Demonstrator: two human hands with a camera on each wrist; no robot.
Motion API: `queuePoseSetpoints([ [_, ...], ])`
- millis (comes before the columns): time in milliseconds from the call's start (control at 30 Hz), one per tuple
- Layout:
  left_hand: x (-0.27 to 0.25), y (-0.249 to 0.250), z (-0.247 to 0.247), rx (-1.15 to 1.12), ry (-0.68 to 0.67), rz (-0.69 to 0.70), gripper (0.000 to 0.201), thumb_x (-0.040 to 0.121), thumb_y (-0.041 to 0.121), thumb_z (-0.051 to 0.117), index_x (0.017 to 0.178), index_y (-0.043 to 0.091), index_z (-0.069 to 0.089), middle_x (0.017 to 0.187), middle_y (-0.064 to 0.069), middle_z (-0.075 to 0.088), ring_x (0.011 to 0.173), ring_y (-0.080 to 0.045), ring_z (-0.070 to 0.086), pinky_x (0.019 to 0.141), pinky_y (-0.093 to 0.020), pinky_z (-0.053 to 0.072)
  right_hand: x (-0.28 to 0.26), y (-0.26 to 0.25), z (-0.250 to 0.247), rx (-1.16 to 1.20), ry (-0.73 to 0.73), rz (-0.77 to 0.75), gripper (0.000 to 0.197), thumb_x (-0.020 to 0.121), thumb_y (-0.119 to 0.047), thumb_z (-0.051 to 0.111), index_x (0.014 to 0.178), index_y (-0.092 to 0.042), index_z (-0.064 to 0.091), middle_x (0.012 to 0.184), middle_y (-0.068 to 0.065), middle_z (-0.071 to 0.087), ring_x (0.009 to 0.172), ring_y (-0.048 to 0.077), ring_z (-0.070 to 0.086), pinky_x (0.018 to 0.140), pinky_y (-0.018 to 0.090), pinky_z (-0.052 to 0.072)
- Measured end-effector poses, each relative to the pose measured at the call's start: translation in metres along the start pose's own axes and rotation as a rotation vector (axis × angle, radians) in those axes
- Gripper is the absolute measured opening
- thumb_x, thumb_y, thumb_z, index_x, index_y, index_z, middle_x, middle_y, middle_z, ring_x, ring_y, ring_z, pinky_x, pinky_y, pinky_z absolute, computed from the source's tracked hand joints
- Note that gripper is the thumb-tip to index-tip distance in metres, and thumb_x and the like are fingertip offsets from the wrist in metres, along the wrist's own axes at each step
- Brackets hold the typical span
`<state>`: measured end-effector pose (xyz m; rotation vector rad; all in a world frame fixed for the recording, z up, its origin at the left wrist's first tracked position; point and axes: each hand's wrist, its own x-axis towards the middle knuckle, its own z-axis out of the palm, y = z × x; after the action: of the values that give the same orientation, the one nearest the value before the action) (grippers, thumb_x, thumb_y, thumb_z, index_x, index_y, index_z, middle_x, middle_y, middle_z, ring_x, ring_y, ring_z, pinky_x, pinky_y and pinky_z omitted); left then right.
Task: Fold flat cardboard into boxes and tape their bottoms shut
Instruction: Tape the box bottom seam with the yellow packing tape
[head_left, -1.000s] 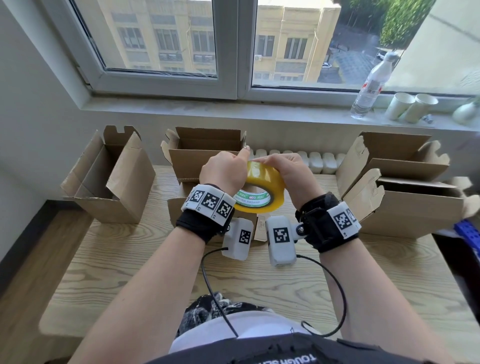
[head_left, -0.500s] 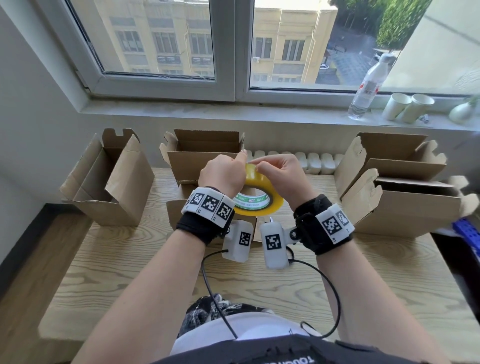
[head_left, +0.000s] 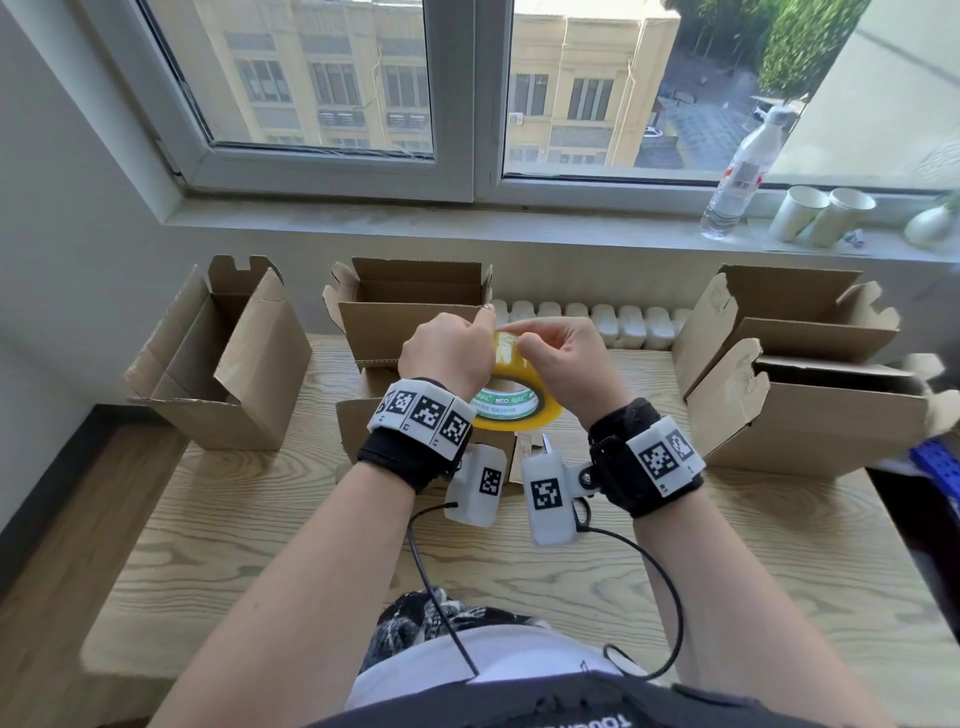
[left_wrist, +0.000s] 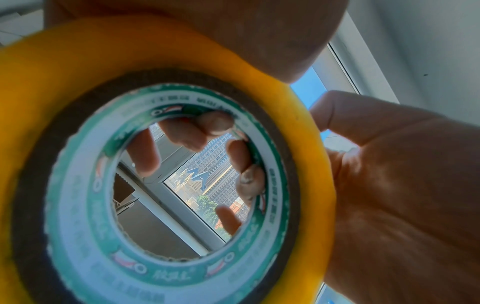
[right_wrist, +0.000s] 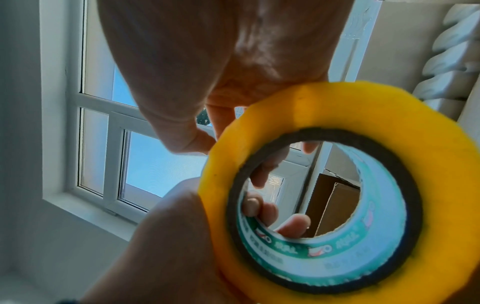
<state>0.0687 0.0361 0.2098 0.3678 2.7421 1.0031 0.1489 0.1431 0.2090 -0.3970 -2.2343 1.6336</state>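
Observation:
A yellow tape roll (head_left: 511, 410) with a green-and-white printed core is held in the air over the table, between both hands. My left hand (head_left: 480, 325) grips its left side and my right hand (head_left: 519, 335) pinches its top rim, fingertips nearly meeting. The roll (left_wrist: 182, 51) fills the left wrist view, with curled fingers (left_wrist: 182, 133) showing through the core. In the right wrist view the roll (right_wrist: 428, 144) sits lower right, with fingers (right_wrist: 293, 224) inside it. A cardboard box (head_left: 363, 431) lies on the table under my wrists, mostly hidden.
Open cardboard boxes stand at the left (head_left: 223, 358), back middle (head_left: 410, 306) and right (head_left: 815, 415), with another (head_left: 810, 322) behind that one. The wooden table (head_left: 260, 519) has bare surface near me. A bottle (head_left: 737, 176) and paper cups (head_left: 815, 213) stand on the sill.
The roll has tipped flatter, its open face turned more upward. My right hand has shifted from wrapping the roll's right side to pinching its top rim beside the left fingertips.

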Motion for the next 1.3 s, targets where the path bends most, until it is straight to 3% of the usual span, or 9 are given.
queuePoseSetpoints([
  [100, 0.001, 0.002, -0.005, -0.005, 0.010, -0.003, 0.057, 0.100, 0.053, 0.031, 0.070, 0.014, 0.060, 0.092, -0.011, 0.064, 0.088, -0.032, 0.056, 0.077, -0.035, 0.039, -0.001, 0.003, 0.001, -0.020, 0.050, -0.009, 0.034, 0.087, -0.006, 0.045, 0.080, -0.025, 0.073, 0.069, 0.002, 0.067, 0.051, 0.004, 0.046, 0.050, 0.023, 0.037],
  [200, 0.000, 0.004, -0.008, 0.025, 0.021, 0.024, 0.060, 0.102, 0.052, 0.029, 0.065, 0.014, 0.058, 0.085, -0.009, 0.062, 0.082, -0.029, 0.054, 0.074, -0.033, 0.036, 0.001, 0.003, 0.003, 0.018, 0.072, -0.007, 0.030, 0.089, -0.014, 0.048, 0.078, -0.025, 0.073, 0.077, -0.002, 0.069, 0.067, 0.009, 0.055, 0.062, 0.030, 0.046],
  [367, -0.006, 0.006, -0.006, 0.076, 0.043, 0.051, 0.062, 0.101, 0.054, 0.026, 0.073, 0.013, 0.063, 0.089, -0.009, 0.064, 0.086, -0.029, 0.056, 0.076, -0.034, 0.039, 0.002, -0.002, 0.001, -0.066, 0.053, -0.062, 0.025, 0.091, -0.006, 0.054, 0.078, -0.015, 0.073, 0.072, 0.014, 0.068, 0.062, 0.010, 0.051, 0.057, 0.024, 0.042],
  [533, -0.007, 0.008, -0.007, 0.097, 0.052, 0.058, 0.061, 0.102, 0.054, 0.025, 0.075, 0.014, 0.063, 0.089, -0.008, 0.061, 0.085, -0.028, 0.053, 0.077, -0.035, 0.039, 0.000, 0.001, 0.001, -0.034, 0.052, -0.040, 0.026, 0.093, -0.003, 0.051, 0.082, -0.014, 0.072, 0.063, -0.007, 0.059, 0.051, 0.000, 0.044, 0.051, 0.016, 0.037],
  [833, -0.010, 0.008, -0.009, 0.142, 0.089, 0.079, 0.060, 0.102, 0.053, 0.024, 0.066, 0.017, 0.057, 0.084, -0.006, 0.061, 0.083, -0.028, 0.054, 0.074, -0.035, 0.039, -0.004, 0.000, 0.005, 0.041, 0.038, 0.010, 0.028, 0.094, 0.000, 0.047, 0.088, -0.012, 0.071, 0.077, -0.006, 0.063, 0.062, -0.005, 0.054, 0.058, 0.013, 0.044],
  [967, -0.009, 0.009, -0.011, 0.150, 0.090, 0.080, 0.063, 0.102, 0.053, 0.024, 0.070, 0.014, 0.062, 0.084, -0.007, 0.061, 0.081, -0.027, 0.054, 0.073, -0.034, 0.037, -0.003, 0.001, 0.006, 0.071, 0.029, 0.038, 0.023, 0.097, -0.006, 0.050, 0.088, -0.012, 0.070, 0.080, -0.005, 0.062, 0.074, 0.005, 0.053, 0.068, 0.024, 0.046],
  [1200, -0.011, 0.012, -0.013, 0.156, 0.101, 0.088, 0.060, 0.102, 0.053, 0.025, 0.075, 0.015, 0.064, 0.094, -0.011, 0.066, 0.081, -0.027, 0.049, 0.073, -0.034, 0.035, -0.001, 0.003, 0.003, 0.074, 0.011, 0.003, 0.025, 0.096, -0.005, 0.053, 0.085, -0.018, 0.072, 0.080, -0.001, 0.066, 0.077, 0.012, 0.057, 0.073, 0.036, 0.051],
  [1300, -0.011, 0.013, -0.014, 0.156, 0.108, 0.092, 0.059, 0.102, 0.053, 0.026, 0.078, 0.016, 0.065, 0.100, -0.013, 0.069, 0.082, -0.027, 0.048, 0.074, -0.034, 0.036, -0.001, 0.002, 0.002, 0.089, -0.007, -0.018, 0.028, 0.096, -0.004, 0.052, 0.085, -0.020, 0.071, 0.079, 0.000, 0.067, 0.077, 0.014, 0.058, 0.072, 0.035, 0.051],
])
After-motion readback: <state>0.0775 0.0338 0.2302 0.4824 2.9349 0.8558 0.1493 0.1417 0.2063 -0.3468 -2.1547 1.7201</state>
